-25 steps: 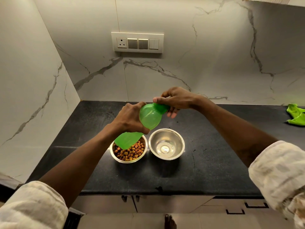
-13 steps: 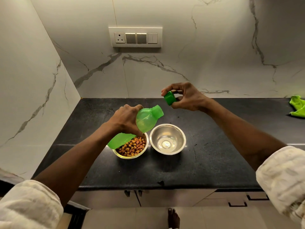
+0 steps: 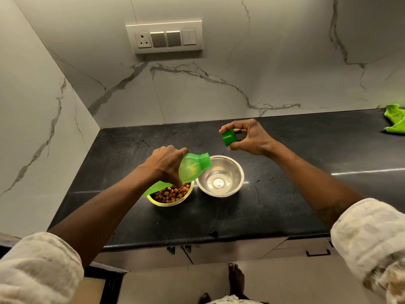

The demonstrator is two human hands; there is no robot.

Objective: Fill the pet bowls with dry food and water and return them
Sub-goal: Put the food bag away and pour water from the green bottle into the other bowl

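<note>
Two steel bowls stand side by side on the black counter. The left bowl holds brown dry food. The right bowl has a little water at its bottom. My left hand grips a green plastic bottle, tilted with its uncapped neck over the right bowl's left rim; its lower end hangs over the food bowl. My right hand holds the green cap above and behind the right bowl.
A green cloth lies at the counter's far right. A switch panel sits on the marble back wall. A marble side wall closes the left end. Cabinet fronts and my bare foot are below the counter edge.
The cap came off the bottle and my right hand carried it to the right. The bottle's neck has tipped lower toward the right bowl.
</note>
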